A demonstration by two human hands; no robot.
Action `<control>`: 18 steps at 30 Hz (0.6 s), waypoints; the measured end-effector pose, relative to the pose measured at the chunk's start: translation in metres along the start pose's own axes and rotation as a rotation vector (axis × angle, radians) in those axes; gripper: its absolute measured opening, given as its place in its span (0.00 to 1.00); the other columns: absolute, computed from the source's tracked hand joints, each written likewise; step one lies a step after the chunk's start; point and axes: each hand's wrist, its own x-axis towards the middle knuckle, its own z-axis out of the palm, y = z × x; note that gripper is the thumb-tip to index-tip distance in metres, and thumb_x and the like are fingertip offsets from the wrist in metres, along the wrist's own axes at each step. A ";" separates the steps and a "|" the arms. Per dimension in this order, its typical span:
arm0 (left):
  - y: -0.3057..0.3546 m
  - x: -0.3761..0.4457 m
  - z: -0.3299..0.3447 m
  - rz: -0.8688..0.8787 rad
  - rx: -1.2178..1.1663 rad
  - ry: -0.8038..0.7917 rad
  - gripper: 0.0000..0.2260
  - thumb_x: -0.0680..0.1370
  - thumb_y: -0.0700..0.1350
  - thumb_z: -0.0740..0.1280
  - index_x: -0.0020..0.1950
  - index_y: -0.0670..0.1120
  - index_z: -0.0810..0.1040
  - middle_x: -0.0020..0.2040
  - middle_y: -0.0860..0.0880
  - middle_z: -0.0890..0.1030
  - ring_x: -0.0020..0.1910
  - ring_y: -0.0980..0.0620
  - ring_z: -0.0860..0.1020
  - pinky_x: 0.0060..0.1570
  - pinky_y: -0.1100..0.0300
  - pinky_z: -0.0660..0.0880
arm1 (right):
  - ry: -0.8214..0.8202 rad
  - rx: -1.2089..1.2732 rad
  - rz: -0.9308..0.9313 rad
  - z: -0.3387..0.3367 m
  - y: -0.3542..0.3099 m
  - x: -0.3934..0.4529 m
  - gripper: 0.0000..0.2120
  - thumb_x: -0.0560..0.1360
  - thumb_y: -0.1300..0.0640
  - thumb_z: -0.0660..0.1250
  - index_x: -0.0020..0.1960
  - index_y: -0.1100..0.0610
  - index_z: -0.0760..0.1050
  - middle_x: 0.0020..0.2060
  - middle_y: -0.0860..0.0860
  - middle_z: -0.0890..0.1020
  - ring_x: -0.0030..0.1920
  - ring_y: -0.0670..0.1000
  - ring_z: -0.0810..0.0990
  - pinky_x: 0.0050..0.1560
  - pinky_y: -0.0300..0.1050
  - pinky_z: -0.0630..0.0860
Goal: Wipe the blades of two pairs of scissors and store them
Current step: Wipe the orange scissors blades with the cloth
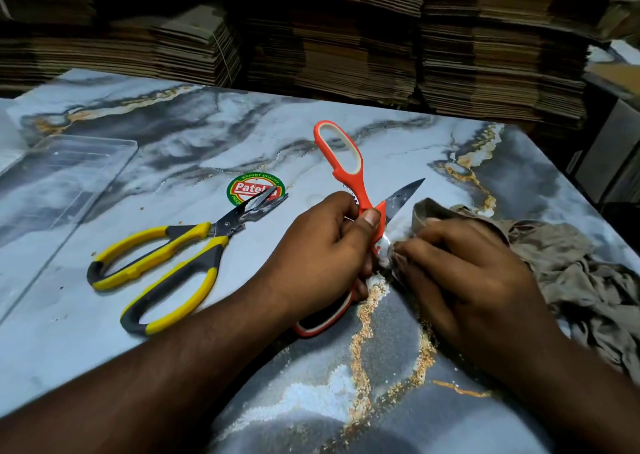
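Head view: left hand [332, 242] grips the orange scissors [346, 162] at the pivot, fingers [370, 218] curled round them, one blade pointing away past the thumb. Right hand [460, 273] has its fingers [408, 256] bent, pressing the cloth [571, 266] on the other blade just beside the left fingers. Yellow scissors [166, 263] lie on the surface [346, 401], left of the left fingers, apart, blade tips on a round sticker [242, 185].

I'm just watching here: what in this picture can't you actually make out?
- Head view: the second blade of the orange scissors is hidden under the right hand and the cloth.
- Its lower handle loop is mostly covered by the left hand.
- The clear tray is cut off by the left edge.
- The sticker is partly covered by the yellow scissors.
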 end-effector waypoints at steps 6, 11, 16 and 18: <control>-0.001 0.001 -0.003 0.006 0.004 -0.009 0.11 0.87 0.48 0.61 0.48 0.44 0.71 0.30 0.45 0.80 0.27 0.40 0.81 0.32 0.49 0.80 | 0.035 0.013 -0.046 0.008 -0.005 0.012 0.07 0.81 0.64 0.70 0.56 0.65 0.85 0.51 0.60 0.84 0.52 0.61 0.81 0.72 0.40 0.67; -0.002 0.003 -0.001 0.017 0.045 0.023 0.12 0.84 0.55 0.62 0.45 0.49 0.73 0.31 0.46 0.82 0.28 0.41 0.83 0.37 0.39 0.83 | -0.022 0.060 -0.111 0.003 -0.008 -0.004 0.11 0.81 0.67 0.67 0.59 0.64 0.86 0.56 0.59 0.85 0.56 0.59 0.85 0.74 0.60 0.74; -0.002 0.002 -0.003 -0.002 0.039 0.010 0.12 0.87 0.50 0.62 0.47 0.46 0.72 0.30 0.47 0.81 0.26 0.42 0.82 0.34 0.44 0.82 | 0.004 0.109 -0.083 0.006 -0.006 0.002 0.10 0.78 0.70 0.71 0.58 0.64 0.85 0.55 0.55 0.87 0.56 0.53 0.84 0.74 0.54 0.74; 0.000 0.002 -0.002 0.004 0.045 0.010 0.12 0.87 0.50 0.61 0.47 0.45 0.72 0.30 0.46 0.81 0.27 0.41 0.82 0.35 0.43 0.82 | 0.001 0.100 -0.079 0.004 -0.006 -0.003 0.09 0.77 0.70 0.70 0.55 0.63 0.84 0.53 0.55 0.87 0.56 0.54 0.83 0.76 0.51 0.72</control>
